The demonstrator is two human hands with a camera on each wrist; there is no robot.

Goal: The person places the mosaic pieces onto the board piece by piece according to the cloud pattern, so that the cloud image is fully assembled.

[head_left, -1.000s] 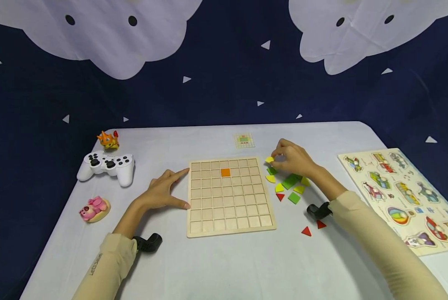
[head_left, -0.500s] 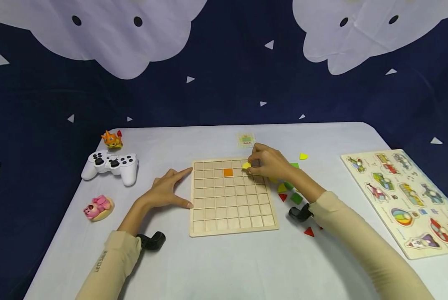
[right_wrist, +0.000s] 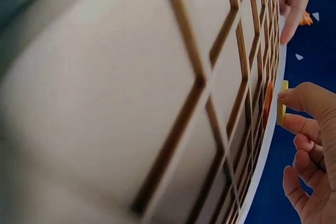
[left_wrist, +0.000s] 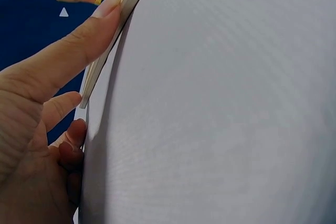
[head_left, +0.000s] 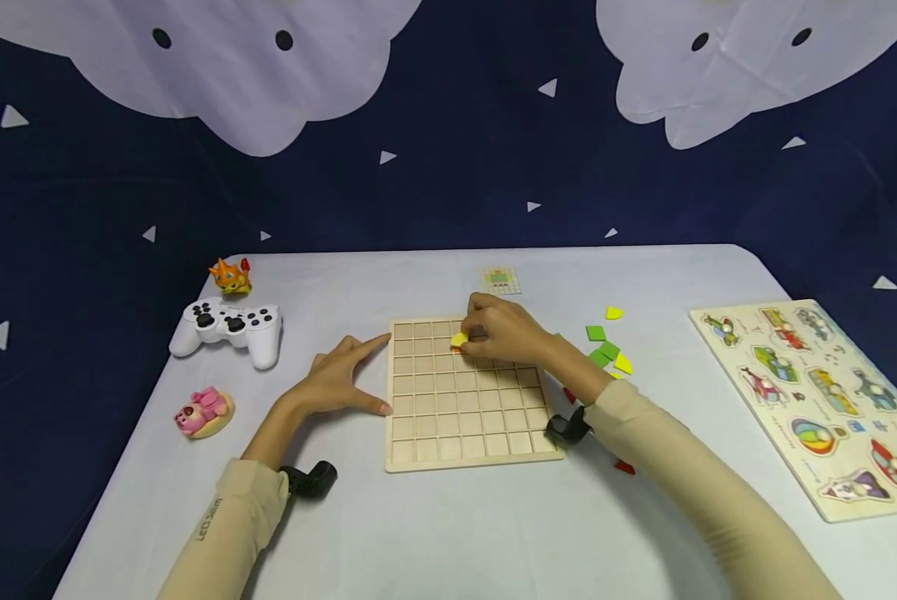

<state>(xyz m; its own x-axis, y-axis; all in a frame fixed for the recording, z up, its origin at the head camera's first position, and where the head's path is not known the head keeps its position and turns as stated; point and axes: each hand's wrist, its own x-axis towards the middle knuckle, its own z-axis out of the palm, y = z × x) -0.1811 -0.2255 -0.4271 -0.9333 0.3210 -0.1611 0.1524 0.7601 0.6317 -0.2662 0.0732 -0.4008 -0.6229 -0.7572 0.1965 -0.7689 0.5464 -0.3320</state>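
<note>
My right hand [head_left: 501, 333] pinches a yellow piece [head_left: 459, 339] over the far rows of the board [head_left: 463, 417], just above the orange tile [right_wrist: 268, 103], which my fingers mostly hide in the head view. My left hand [head_left: 339, 379] lies flat with fingers spread against the board's left edge, index tip at its far corner. Loose pieces [head_left: 606, 346] lie right of the board on the worktop [head_left: 448, 533]; my right forearm covers some. The left wrist view shows only the board's edge.
</note>
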